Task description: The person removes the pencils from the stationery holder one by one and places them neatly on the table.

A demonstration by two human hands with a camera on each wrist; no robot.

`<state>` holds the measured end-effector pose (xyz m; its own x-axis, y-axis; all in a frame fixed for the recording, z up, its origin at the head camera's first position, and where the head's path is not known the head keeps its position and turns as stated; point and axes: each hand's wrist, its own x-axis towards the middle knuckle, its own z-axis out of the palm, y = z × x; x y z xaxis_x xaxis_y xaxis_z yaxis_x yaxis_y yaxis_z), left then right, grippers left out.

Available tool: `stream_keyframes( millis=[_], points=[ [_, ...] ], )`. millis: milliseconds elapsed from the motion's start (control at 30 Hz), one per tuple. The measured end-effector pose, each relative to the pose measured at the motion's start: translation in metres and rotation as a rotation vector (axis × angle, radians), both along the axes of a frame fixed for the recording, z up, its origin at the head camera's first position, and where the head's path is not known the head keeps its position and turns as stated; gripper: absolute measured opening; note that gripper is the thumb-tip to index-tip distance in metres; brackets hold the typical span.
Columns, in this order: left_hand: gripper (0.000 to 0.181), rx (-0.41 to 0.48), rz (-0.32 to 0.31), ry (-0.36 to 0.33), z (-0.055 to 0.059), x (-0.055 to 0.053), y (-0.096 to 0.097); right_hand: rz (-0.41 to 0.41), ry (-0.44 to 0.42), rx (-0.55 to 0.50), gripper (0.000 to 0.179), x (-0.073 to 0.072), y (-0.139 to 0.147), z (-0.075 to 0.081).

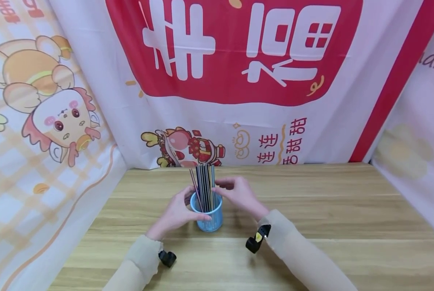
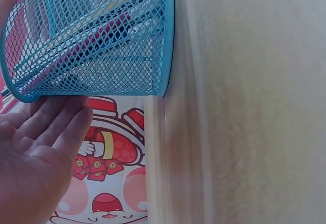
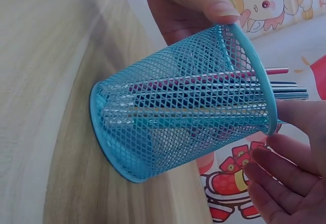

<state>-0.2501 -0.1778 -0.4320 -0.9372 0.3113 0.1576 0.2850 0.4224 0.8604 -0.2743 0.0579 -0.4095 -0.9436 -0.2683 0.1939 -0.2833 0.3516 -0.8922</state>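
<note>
A light-blue mesh pen cup [image 1: 212, 221] stands upright on the wooden table and holds a bundle of thin straight sticks [image 1: 204, 184], mostly dark, with reddish and yellow ones among them. My left hand [image 1: 178, 210] holds the cup near its rim from the left, thumb across the near side and fingers on the far side; its fingers [image 2: 56, 127] lie along the mesh in the left wrist view. My right hand [image 1: 239, 194] is at the cup's right, thumb by the sticks at the rim. In the right wrist view its other fingers [image 3: 285, 183] are extended.
Printed cloth [image 1: 231, 125] hangs behind the table, with more cloth at the left and right sides. The wooden tabletop [image 1: 329, 210] stretches around the cup. A black strap with a small device [image 1: 255, 240] sits on the right wrist, another [image 1: 167, 258] on the left.
</note>
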Motion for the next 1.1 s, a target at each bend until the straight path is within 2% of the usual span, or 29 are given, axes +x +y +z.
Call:
stream_keyframes(
  millis=[167,433,833,1100],
  points=[
    [0.090,-0.015,0.011,0.004,0.002,0.003,0.000,-0.015,-0.009,-0.039,0.027,-0.004,-0.005,0.003],
    [0.094,0.056,-0.052,-0.027,0.009,0.006,-0.004,-0.040,0.010,-0.071,0.022,-0.003,-0.008,0.005],
    [0.093,0.089,-0.018,-0.101,0.014,0.008,-0.008,-0.081,-0.018,-0.116,0.019,-0.001,-0.005,0.004],
    [0.088,0.085,-0.036,-0.078,0.013,0.006,-0.009,-0.114,-0.034,-0.207,0.020,0.000,-0.003,0.007]
  ],
)
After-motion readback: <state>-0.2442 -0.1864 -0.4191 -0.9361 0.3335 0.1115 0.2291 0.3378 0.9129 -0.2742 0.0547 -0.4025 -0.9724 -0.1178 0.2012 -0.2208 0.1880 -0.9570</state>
